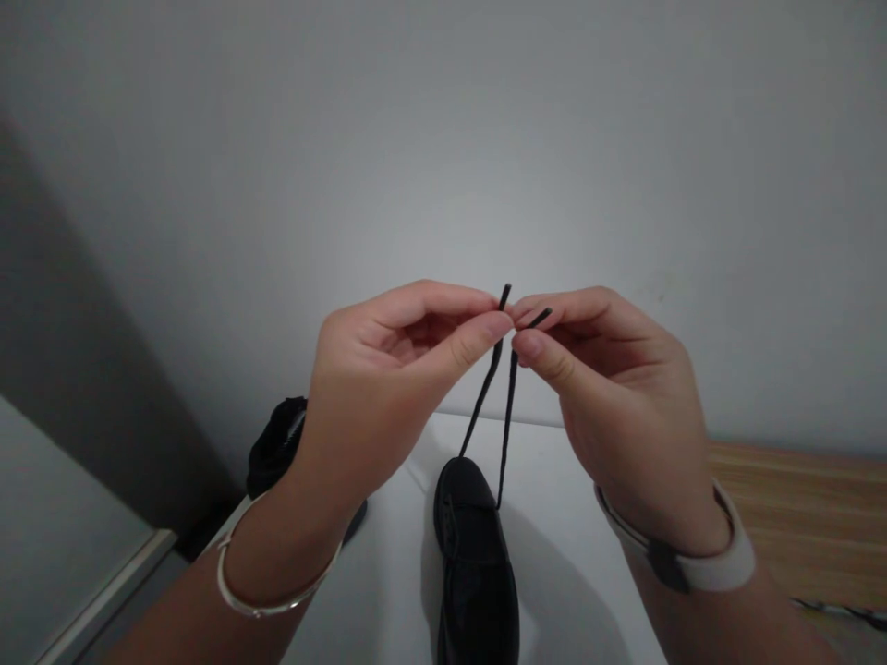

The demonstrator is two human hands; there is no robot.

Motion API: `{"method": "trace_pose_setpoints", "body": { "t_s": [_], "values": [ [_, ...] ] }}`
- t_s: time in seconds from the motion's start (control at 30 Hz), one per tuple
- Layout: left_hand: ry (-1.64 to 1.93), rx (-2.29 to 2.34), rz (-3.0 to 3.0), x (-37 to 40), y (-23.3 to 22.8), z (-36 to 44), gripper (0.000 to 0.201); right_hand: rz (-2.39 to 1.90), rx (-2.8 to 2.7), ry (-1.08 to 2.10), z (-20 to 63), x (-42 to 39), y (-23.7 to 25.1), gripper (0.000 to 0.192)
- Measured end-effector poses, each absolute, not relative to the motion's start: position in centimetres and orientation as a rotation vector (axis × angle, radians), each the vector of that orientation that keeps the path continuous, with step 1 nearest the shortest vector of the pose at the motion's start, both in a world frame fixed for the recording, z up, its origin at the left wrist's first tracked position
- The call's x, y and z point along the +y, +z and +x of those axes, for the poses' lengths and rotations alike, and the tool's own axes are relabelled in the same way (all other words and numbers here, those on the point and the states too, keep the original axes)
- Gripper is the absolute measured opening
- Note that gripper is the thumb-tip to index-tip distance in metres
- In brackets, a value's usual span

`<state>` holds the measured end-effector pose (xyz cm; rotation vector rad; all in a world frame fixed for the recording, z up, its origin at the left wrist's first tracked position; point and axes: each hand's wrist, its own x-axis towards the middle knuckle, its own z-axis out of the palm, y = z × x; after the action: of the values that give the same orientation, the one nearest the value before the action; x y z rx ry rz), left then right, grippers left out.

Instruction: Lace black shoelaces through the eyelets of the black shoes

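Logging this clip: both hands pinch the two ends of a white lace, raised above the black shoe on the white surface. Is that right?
Not quite: the lace is black, not white. The head view shows the left hand and right hand each pinching one end, raised above the black shoe on the white surface.

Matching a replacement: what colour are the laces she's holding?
Black, like the shoe; the laces show best in the head view.

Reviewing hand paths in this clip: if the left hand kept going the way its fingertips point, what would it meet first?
The left hand points right, toward the right hand. It would likely meet that hand's fingertips first, nearly touching across the pinched lace ends; depth is unclear.
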<state>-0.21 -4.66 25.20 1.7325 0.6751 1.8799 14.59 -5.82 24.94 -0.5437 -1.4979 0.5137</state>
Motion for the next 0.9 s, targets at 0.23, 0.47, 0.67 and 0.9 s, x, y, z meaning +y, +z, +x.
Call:
{"method": "trace_pose_setpoints", "body": {
  "t_s": [0.23,0.47,0.67,0.9],
  "values": [
    [1.901,0.663,1.908,-5.2,26.0,-0.4,0.008,-0.499,-1.537,0.669,14.7,-6.1,24.9,0.011],
    [1.835,0.618,1.863,-5.3,26.0,0.0,0.007,-0.437,-1.521,0.875,15.3,-5.9,24.9,0.013],
    [1.736,0.523,1.734,-5.3,25.4,0.6,0.005,-0.474,-1.496,0.878,15.8,-6.1,24.8,0.013],
    [1.614,0.512,1.815,-4.6,23.5,0.5,0.019,-0.592,-1.446,0.584,15.6,-6.5,24.4,0.013]
  ]
}}
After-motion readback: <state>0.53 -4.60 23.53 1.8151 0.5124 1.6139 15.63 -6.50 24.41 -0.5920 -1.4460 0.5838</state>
